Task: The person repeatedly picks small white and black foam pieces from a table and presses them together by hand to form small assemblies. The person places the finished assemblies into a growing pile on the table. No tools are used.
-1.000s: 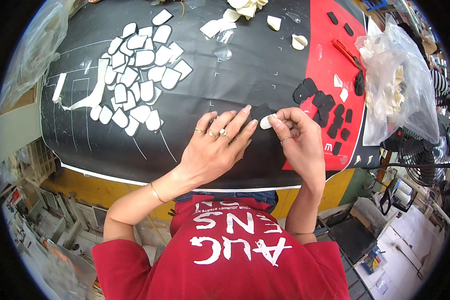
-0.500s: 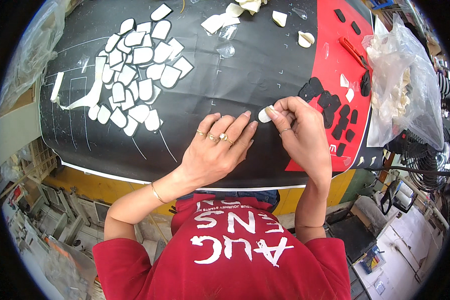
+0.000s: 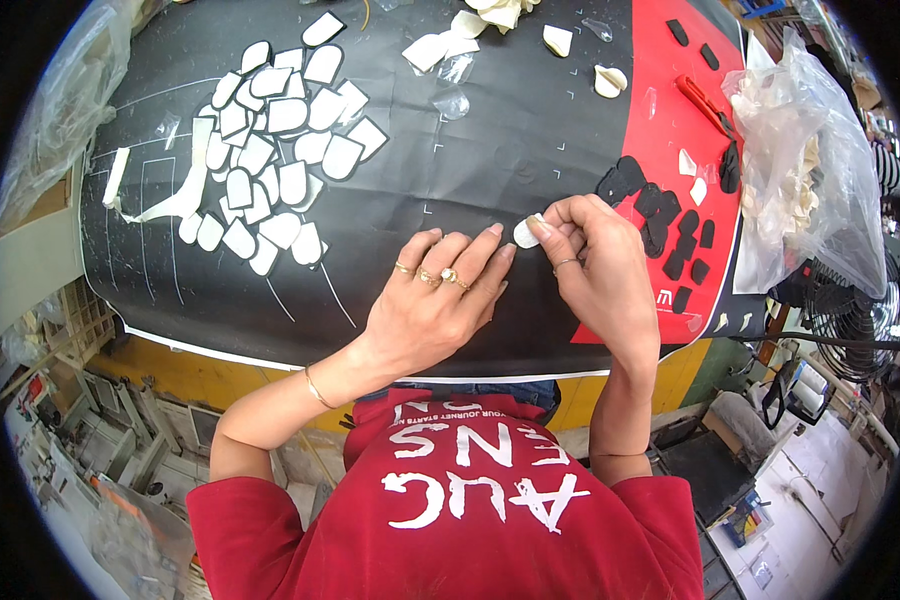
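Observation:
Between thumb and fingers, my right hand [image 3: 608,265] pinches a small white rounded piece [image 3: 526,235]. Its lower edge is close to the black mat [image 3: 400,180]; I cannot tell if it touches. My left hand [image 3: 435,295] lies palm down on the mat with fingers stretched out, their tips just left of the white piece. What is under the left palm is hidden. Farther left, many white, round-ended pieces with black borders [image 3: 292,184] lie in a loose heap. Several small black pieces [image 3: 656,215] sit right of my right hand, partly on the red area [image 3: 715,200].
A red-handled tool [image 3: 703,104] lies at the far right. Beyond it stands a clear plastic bag [image 3: 800,180] of cream scraps. More cream pieces [image 3: 500,12] and clear film bits [image 3: 451,103] lie at the back. A white strip [image 3: 192,180] borders the heap.
The white piece in my right hand has tilted and shifted slightly, with the fingers turning a little. My left hand is almost unmoved.

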The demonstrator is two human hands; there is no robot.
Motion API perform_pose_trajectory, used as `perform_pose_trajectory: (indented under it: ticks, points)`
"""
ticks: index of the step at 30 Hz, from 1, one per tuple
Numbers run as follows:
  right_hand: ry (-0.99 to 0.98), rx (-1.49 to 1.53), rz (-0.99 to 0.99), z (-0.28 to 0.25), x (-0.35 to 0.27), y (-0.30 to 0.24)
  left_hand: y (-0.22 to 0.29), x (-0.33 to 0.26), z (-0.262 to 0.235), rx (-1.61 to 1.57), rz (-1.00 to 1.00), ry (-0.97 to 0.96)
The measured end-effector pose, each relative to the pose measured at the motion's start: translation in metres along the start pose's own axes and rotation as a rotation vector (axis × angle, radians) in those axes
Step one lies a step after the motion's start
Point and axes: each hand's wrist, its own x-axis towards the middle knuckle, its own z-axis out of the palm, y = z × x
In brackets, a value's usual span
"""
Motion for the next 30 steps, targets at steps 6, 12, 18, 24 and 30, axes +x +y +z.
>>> perform_pose_trajectory:
  ticks: [6,12,18,24,30]
  points:
    - [0.073,-0.032,-0.063,0.007,-0.003,0.003,0.001,0.003,-0.001,0.025,-0.003,-0.007]
    - [0.145,-0.011,-0.061,0.015,-0.01,0.001,0.002,0.008,-0.003,0.054,-0.009,-0.074]
    - [0.198,0.061,0.001,0.019,-0.017,0.0,0.001,0.012,-0.005,0.033,-0.02,-0.075]
    - [0.276,0.024,-0.022,0.027,-0.016,0.003,0.001,0.016,-0.011,-0.018,-0.062,-0.119]
    - [0.305,0.081,-0.034,0.028,-0.017,0.007,0.001,0.017,-0.013,-0.026,-0.063,-0.134]
